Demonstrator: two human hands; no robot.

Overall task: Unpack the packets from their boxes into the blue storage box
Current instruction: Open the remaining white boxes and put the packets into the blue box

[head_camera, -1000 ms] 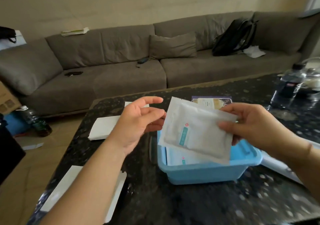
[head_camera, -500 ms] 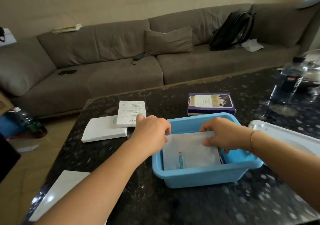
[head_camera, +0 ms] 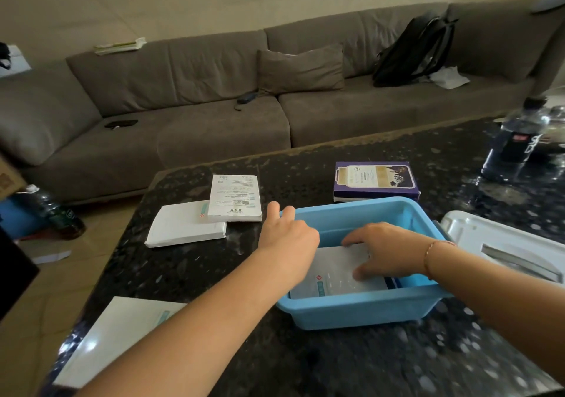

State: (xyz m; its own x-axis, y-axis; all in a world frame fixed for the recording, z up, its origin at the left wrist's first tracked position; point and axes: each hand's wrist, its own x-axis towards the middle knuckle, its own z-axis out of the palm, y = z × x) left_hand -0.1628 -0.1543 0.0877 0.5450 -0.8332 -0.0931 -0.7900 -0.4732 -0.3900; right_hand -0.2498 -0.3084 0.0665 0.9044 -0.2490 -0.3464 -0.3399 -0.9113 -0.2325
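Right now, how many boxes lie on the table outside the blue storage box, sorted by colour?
White boxes: 3
Purple boxes: 1
Total: 4

The one nearest the camera is partly hidden by the left arm, so it may be a flat lid or sheet.

Grey sofa [head_camera: 214, 115], backpack [head_camera: 415, 50], bottle [head_camera: 513, 145]

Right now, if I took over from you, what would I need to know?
Left hand: open, reaching past the blue storage box's left rim, holding nothing.
Right hand: open, fingers resting flat on the white packet lying inside the box.
Done: at least that packet is in the box.
Left: two white boxes stacked left of it, a purple box behind it, and another white box near the table's front edge. I cannot tell which still hold packets.
The box's white lid lies to the right.
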